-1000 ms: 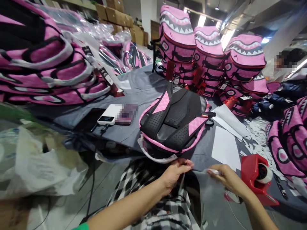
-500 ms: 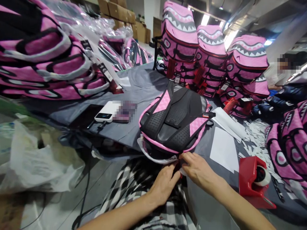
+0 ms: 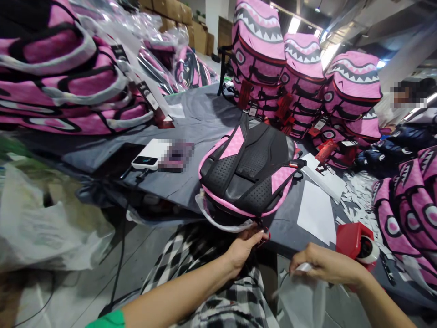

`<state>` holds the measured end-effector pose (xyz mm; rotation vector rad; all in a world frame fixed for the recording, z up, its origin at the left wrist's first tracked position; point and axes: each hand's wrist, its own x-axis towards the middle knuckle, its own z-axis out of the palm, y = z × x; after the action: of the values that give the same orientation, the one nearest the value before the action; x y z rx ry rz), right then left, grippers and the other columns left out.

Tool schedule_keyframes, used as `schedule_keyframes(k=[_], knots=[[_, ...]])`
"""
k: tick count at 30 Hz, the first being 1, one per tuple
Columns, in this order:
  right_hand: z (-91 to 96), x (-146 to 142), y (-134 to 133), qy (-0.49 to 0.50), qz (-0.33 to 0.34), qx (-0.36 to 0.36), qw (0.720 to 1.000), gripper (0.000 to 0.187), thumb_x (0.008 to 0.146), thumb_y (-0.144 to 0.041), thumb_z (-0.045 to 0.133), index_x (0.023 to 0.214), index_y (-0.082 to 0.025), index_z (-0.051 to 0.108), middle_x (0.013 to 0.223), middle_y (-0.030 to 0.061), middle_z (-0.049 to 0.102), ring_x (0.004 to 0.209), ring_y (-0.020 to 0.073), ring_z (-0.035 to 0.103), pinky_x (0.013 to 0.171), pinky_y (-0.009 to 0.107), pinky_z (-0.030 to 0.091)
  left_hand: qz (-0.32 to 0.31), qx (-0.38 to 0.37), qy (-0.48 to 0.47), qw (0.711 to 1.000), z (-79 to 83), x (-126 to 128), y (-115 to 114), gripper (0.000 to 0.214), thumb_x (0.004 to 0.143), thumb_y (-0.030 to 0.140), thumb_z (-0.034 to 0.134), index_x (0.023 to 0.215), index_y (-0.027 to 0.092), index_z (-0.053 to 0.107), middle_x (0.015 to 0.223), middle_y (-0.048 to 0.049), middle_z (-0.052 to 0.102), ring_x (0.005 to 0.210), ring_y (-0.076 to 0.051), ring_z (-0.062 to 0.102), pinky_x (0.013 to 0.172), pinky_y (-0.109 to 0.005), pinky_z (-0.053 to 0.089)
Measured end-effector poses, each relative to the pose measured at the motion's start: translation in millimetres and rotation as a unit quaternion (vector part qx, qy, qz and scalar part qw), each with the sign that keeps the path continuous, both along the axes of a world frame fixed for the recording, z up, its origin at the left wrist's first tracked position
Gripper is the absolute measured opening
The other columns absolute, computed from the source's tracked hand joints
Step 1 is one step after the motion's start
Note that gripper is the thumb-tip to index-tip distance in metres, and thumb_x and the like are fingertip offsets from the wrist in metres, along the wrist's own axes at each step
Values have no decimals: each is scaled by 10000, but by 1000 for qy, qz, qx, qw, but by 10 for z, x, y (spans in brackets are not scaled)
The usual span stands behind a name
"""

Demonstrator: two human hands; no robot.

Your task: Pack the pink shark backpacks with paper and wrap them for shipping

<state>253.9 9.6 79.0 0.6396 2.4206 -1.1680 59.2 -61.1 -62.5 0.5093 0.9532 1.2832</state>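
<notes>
A pink and black backpack [image 3: 251, 168] lies on the grey-covered table with its padded back and shoulder straps upward. At its near edge, my left hand [image 3: 248, 241] is closed, thumb against fingers, beside a small red loop [image 3: 268, 233]; what it pinches is mostly hidden. A strip of clear plastic film [image 3: 218, 223] hangs along the backpack's near left side. My right hand [image 3: 317, 264] is apart from the backpack, to the right, with fingers closed on a small white piece [image 3: 303, 268]. Under it hangs a whitish translucent bag [image 3: 302, 298], partly blurred.
Pink backpacks [image 3: 259, 45] stand stacked behind, with more piles left and right. White sheets [image 3: 317, 212], paper scraps [image 3: 358, 196] and a red tape dispenser [image 3: 348, 241] lie right. A white power bank [image 3: 150, 154] sits left. A person [image 3: 398, 105] is at the far right.
My right hand has left the backpack's near edge and moved right and down, over the whitish bag. My left hand stays at the edge, and the red loop shows beside it.
</notes>
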Motion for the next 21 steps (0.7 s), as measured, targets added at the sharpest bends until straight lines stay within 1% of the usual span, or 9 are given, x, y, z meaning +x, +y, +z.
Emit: schedule_keyframes(k=[3, 5, 7, 8, 10, 12, 15, 18, 21], knots=[[-60, 132, 88, -46, -98, 0, 994, 319, 953, -376, 486, 898, -140, 693, 754, 16, 627, 635, 121, 503, 588, 217, 393, -27, 7, 30, 999, -23, -16, -22, 432, 622, 580, 821, 717, 171, 721, 786, -46, 716, 811, -201, 645, 859, -313, 482], [-164, 158, 171, -34, -154, 58, 986, 340, 941, -392, 460, 830, -139, 657, 712, 3, 573, 624, 122, 447, 584, 232, 365, -53, 0, 38, 998, -33, -51, -93, 452, 628, 606, 807, 672, 172, 688, 750, -35, 701, 669, -170, 614, 725, -294, 499], [-291, 99, 242, -11, -166, 103, 981, 312, 918, -363, 464, 767, -143, 627, 686, -4, 545, 633, 126, 427, 603, 245, 354, -51, -11, -2, 999, -38, -80, -187, 483, 642, 626, 796, 780, 177, 686, 855, -51, 730, 644, -164, 621, 669, -288, 503], [-359, 37, 270, -5, -158, 106, 982, 293, 905, -344, 475, 745, -147, 620, 668, -9, 535, 629, 126, 422, 604, 247, 347, -41, -12, -26, 999, -40, -88, -232, 505, 658, 630, 789, 866, 181, 686, 933, -65, 741, 701, -178, 651, 700, -290, 512], [-497, -136, 320, 1, -127, 56, 990, 271, 886, -334, 507, 736, -150, 636, 642, -16, 538, 612, 121, 426, 599, 245, 348, -19, -7, -57, 998, -40, -85, -306, 574, 716, 658, 741, 1041, 191, 670, 1032, -81, 741, 867, -205, 684, 822, -303, 511], [-630, -332, 376, 17, -112, -33, 993, 297, 878, -385, 537, 754, -148, 667, 645, -14, 567, 602, 120, 448, 592, 239, 365, -35, 0, -57, 998, -33, -69, -345, 613, 777, 705, 653, 1089, 177, 660, 939, -71, 739, 842, -204, 679, 815, -309, 505], [-796, -562, 485, 106, -159, -103, 976, 351, 827, -472, 598, 802, -140, 708, 729, 9, 642, 685, 148, 528, 671, 254, 435, -65, 12, 11, 998, 9, -51, -352, 632, 775, 755, 601, 914, 144, 680, 711, -22, 658, 624, -153, 576, 629, -269, 454], [-878, -658, 560, 172, -235, -52, 955, 338, 784, -477, 646, 813, -151, 727, 719, 7, 654, 753, 178, 552, 745, 283, 461, -54, 45, 106, 992, 68, -34, -353, 626, 781, 757, 572, 778, 137, 661, 636, 9, 565, 606, -125, 482, 587, -239, 383], [-865, -679, 513, 161, -287, -2, 944, 289, 773, -442, 653, 734, -159, 695, 625, -11, 594, 692, 163, 506, 674, 257, 437, -69, 81, 199, 974, 93, 20, -359, 528, 886, 634, 489, 805, 143, 663, 649, 1, 565, 616, -132, 472, 595, -247, 373]])
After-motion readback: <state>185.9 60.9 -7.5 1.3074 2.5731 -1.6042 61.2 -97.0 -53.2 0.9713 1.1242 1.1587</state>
